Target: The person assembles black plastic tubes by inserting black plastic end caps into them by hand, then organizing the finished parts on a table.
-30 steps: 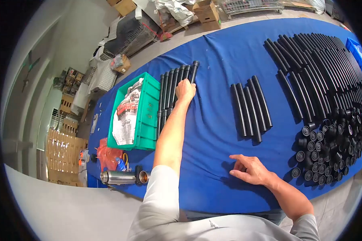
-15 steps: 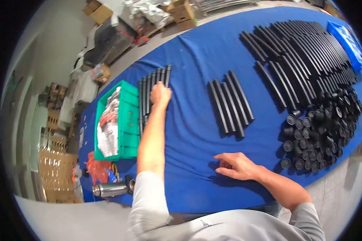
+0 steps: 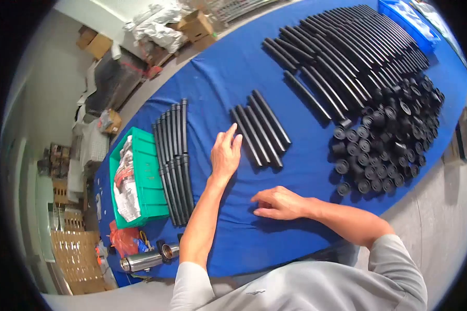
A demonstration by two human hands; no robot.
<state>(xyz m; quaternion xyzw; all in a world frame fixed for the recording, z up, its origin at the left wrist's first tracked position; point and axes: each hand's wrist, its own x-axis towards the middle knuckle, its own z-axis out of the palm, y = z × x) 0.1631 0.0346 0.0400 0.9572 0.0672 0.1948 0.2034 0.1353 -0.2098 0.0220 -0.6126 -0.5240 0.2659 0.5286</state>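
My left hand (image 3: 225,155) is open, its fingers apart and pointing up, just left of a small group of black tubes (image 3: 259,129) on the blue cloth. It holds nothing. My right hand (image 3: 279,202) hovers over or rests on the cloth below those tubes, fingers loosely bent and apart, with nothing in it. Left of my left hand, capped black tubes (image 3: 174,155) lie side by side in two rows beside a green crate (image 3: 149,179). Many more tubes (image 3: 342,46) lie in rows at the upper right, above a heap of round black caps (image 3: 381,145).
A blue bin (image 3: 407,23) stands at the far right corner of the blue-covered table (image 3: 296,243). At the near left are a steel flask (image 3: 142,260) and a red plastic bag (image 3: 123,238). Cardboard boxes (image 3: 194,27) stand beyond the table.
My left hand has left the capped tubes and moved right toward the small middle group, its fingers now spread. The camera view has shifted to the right. My right hand keeps a similar pose.
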